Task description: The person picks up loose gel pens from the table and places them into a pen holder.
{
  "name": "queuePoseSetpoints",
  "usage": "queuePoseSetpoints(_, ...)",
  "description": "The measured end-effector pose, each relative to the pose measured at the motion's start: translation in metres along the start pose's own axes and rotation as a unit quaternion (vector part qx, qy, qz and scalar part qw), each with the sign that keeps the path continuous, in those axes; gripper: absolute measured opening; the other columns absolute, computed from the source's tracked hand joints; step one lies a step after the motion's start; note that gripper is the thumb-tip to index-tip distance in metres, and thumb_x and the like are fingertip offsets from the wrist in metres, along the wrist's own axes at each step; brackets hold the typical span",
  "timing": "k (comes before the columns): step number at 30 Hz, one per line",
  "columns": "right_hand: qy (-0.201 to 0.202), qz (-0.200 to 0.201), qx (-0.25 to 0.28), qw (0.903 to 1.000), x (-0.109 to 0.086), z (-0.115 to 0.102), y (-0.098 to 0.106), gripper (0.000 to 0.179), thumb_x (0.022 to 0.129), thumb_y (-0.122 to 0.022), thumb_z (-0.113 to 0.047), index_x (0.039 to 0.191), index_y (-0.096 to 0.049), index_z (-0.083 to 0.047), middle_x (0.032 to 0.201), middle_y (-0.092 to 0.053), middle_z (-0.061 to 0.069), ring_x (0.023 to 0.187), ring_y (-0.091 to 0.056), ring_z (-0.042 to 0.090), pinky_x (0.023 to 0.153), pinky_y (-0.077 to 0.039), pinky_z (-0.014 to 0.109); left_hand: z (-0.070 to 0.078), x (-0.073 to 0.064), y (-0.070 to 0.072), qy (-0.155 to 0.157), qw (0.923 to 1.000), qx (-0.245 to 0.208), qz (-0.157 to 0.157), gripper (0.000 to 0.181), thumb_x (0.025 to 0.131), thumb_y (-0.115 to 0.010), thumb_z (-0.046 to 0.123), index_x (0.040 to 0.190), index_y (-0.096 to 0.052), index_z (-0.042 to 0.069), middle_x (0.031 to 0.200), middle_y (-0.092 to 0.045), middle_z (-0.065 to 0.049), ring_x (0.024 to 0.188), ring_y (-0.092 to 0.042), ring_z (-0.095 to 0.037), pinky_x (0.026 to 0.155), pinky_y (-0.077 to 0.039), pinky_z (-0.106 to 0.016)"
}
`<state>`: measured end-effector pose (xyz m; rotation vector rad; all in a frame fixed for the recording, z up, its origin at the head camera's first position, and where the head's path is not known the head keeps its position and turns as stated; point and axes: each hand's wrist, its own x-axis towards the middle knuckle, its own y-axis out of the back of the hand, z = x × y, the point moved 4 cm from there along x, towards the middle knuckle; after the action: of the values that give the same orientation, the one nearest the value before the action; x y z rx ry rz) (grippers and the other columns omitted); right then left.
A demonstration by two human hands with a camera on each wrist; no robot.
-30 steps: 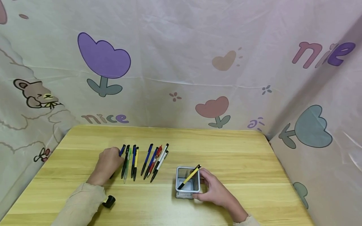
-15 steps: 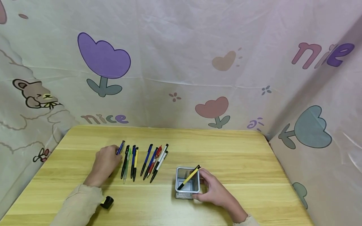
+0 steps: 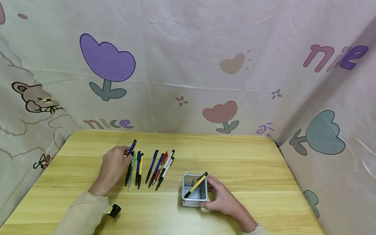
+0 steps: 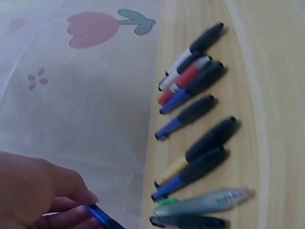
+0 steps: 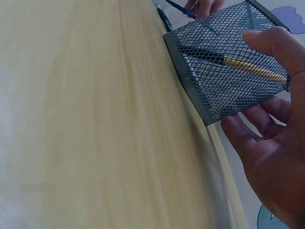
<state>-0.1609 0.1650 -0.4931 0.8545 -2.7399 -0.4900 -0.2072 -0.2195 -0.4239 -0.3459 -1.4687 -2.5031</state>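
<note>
My left hand (image 3: 114, 166) pinches a blue pen (image 3: 132, 148) by its upper part, just over the left end of a row of pens. In the left wrist view, thumb and fingers meet on that blue pen (image 4: 103, 217), whose lower end runs out of frame. Around the right side of a square metal mesh pen holder (image 3: 191, 204), my right hand (image 3: 223, 198) keeps its grip, thumb on one wall and fingers on another in the right wrist view. Inside the holder leans a yellow pen (image 3: 196, 185) with black ends, its top above the rim.
Black, green-clear (image 3: 132, 173), blue (image 3: 137, 166) and yellow (image 3: 140, 169) pens lie side by side near my left hand. To their right lie further blue, red (image 3: 160, 168) and white (image 3: 166, 173) pens. A printed curtain (image 3: 164, 65) borders the wooden table (image 3: 249, 156).
My left hand has raised the blue pen off the table's left side and carried it a little right and away from me. The right hand and the holder stay put.
</note>
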Motion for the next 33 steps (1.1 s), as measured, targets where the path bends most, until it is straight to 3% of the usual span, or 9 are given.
queuePoseSetpoints(8, 0.002, -0.002, 0.002, 1.0, -0.001, -0.001, -0.001, 0.065, 0.077, -0.089, -0.011, 0.134, -0.058, -0.019, 0.127, -0.059, 0.009, 0.115, -0.065, 0.025, 0.104, -0.057, 0.029, 0.029, -0.003, 0.005, -0.009, 0.9996, -0.021, -0.017, 0.026, 0.089, -0.071, 0.004, 0.112, -0.074, -0.007, 0.093, -0.077, -0.02, 0.066, -0.063, -0.019, 0.053, -0.051, -0.03)
queuePoseSetpoints(15, 0.002, -0.001, 0.004, 1.0, -0.001, -0.001, -0.001, 0.065, 0.077, -0.088, -0.011, 0.134, -0.058, -0.018, 0.128, -0.058, 0.01, 0.115, -0.065, 0.023, 0.104, -0.058, 0.029, 0.058, -0.007, 0.009, -0.027, 0.9974, -0.058, -0.035, 0.028, 0.088, -0.069, 0.002, 0.114, -0.075, -0.005, 0.092, -0.076, -0.018, 0.056, -0.05, -0.012, 0.045, -0.038, -0.02)
queuePoseSetpoints(25, 0.0, -0.001, 0.004, 1.0, 0.0, 0.001, -0.001, 0.067, 0.077, -0.089, -0.012, 0.136, -0.058, -0.011, 0.129, -0.058, 0.007, 0.115, -0.064, 0.022, 0.104, -0.057, 0.029, 0.09, -0.016, 0.01, -0.074, 0.9941, -0.076, -0.023, 0.024, 0.086, -0.073, 0.002, 0.109, -0.078, 0.0, 0.091, -0.077, -0.012, 0.075, -0.073, -0.015, 0.063, -0.062, -0.029)
queuePoseSetpoints(33, 0.007, 0.001, 0.005, 1.0, 0.0, 0.0, 0.0, 0.066, 0.076, -0.088, -0.01, 0.135, -0.058, -0.017, 0.128, -0.058, 0.007, 0.114, -0.065, 0.025, 0.104, -0.057, 0.029, 0.118, -0.022, 0.014, -0.123, 0.9888, -0.085, 0.001, 0.022, 0.083, -0.079, 0.0, 0.105, -0.08, 0.002, 0.086, -0.077, -0.008, 0.067, -0.064, -0.006, 0.058, -0.055, -0.018)
